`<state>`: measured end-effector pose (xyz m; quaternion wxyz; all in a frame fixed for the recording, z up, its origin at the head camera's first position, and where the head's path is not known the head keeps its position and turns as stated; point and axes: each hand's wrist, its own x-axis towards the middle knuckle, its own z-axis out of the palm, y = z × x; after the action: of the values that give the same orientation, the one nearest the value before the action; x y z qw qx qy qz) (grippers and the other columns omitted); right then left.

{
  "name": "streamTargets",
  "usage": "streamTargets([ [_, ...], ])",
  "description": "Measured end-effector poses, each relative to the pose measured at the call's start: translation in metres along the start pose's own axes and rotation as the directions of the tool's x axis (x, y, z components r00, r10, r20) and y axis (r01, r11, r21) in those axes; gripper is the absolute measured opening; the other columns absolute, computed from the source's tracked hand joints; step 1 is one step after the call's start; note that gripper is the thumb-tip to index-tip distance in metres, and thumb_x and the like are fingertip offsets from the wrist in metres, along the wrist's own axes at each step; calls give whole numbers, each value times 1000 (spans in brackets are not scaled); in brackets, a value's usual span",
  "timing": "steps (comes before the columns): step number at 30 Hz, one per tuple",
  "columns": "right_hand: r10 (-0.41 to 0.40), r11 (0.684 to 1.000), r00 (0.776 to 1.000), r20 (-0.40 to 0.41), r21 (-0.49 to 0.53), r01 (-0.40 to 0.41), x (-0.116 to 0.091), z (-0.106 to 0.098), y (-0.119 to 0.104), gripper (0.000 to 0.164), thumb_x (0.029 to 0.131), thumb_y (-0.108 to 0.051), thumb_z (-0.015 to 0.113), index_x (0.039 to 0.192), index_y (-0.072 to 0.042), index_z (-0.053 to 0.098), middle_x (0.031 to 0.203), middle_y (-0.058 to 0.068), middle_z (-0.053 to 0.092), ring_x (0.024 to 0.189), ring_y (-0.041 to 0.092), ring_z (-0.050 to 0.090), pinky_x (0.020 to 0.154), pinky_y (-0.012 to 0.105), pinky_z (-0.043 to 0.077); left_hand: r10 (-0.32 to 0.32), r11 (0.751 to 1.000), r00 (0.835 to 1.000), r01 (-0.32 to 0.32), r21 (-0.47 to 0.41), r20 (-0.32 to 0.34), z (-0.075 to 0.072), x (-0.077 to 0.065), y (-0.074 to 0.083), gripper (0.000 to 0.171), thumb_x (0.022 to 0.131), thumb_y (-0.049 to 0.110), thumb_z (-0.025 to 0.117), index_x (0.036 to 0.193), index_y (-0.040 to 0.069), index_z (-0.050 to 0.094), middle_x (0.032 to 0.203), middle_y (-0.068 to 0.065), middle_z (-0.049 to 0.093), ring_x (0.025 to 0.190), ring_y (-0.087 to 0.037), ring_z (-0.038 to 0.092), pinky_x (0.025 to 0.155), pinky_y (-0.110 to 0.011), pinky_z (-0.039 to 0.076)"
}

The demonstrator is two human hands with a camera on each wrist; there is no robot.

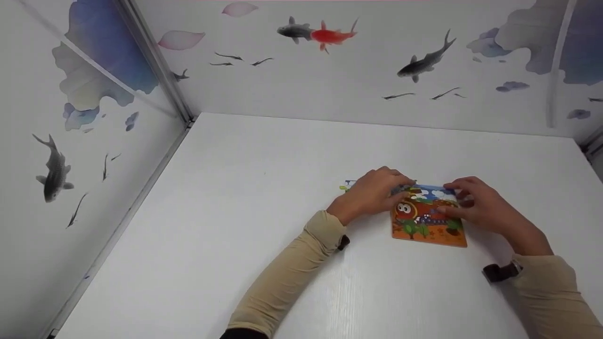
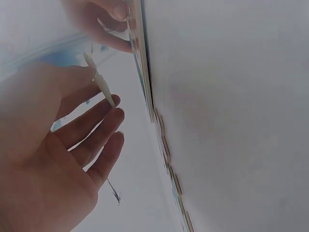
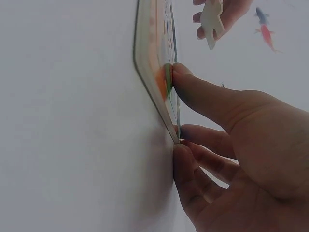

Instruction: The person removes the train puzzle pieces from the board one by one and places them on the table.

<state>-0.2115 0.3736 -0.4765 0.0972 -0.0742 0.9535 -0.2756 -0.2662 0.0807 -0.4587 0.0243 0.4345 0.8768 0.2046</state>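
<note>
A cartoon jigsaw puzzle board (image 1: 426,230), with a big-eyed orange-red figure, lies on the white table. My left hand (image 1: 370,195) is over its upper left side. In the left wrist view, that hand's thumb and fingers pinch a thin puzzle piece (image 2: 104,88), its pale back showing in the right wrist view. At the board's right side, my right hand (image 1: 487,207) holds it, thumb on the picture and fingers around the upper right corner. The left hand covers part of the board's upper left.
Other loose puzzle pieces (image 1: 347,184) lie flat left of the board, partly behind the left hand; their edges show in the left wrist view. White walls (image 1: 348,80) printed with fish and leaves stand at the back and left of the table (image 1: 226,202).
</note>
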Motion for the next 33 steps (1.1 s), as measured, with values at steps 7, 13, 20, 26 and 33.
streamTargets([
  [7,13,1000,1000,10,7,-13,2,0,0,80,98,-54,78,153,-1,55,153,29,44,129,48,53,109,67,52,15,1000,998,-15,-5,-57,-6,-9,-8,37,112,29,63,148,28,68,146,4,69,136,-13,61,116,-27,48],
  [13,17,1000,1000,5,-2,-17,3,0,0,81,97,-54,79,153,-1,55,151,28,45,128,48,53,109,66,52,5,1000,993,-6,-5,-119,-12,-20,-14,36,110,29,66,145,24,69,145,2,68,136,-14,60,118,-27,47],
  [20,25,1000,1000,6,1,-25,2,0,1,81,97,-51,80,153,0,53,154,30,43,128,49,52,109,66,52,8,1000,982,-10,-8,-187,-19,-33,-24,35,109,29,69,144,23,69,144,2,69,135,-15,61,117,-27,48],
  [26,22,1000,1000,3,1,-22,2,1,1,80,97,-51,80,153,1,53,154,30,43,129,49,51,109,67,52,14,1000,973,-10,18,-231,-25,-43,-31,34,109,32,68,141,20,68,142,3,70,135,-14,62,118,-29,48],
  [33,26,1000,1000,3,3,-26,2,3,1,79,98,-49,80,154,0,53,153,29,44,129,49,52,110,67,52,42,999,956,-34,34,-289,-30,-52,-41,35,110,35,67,140,17,67,139,3,72,132,-14,64,118,-29,48],
])
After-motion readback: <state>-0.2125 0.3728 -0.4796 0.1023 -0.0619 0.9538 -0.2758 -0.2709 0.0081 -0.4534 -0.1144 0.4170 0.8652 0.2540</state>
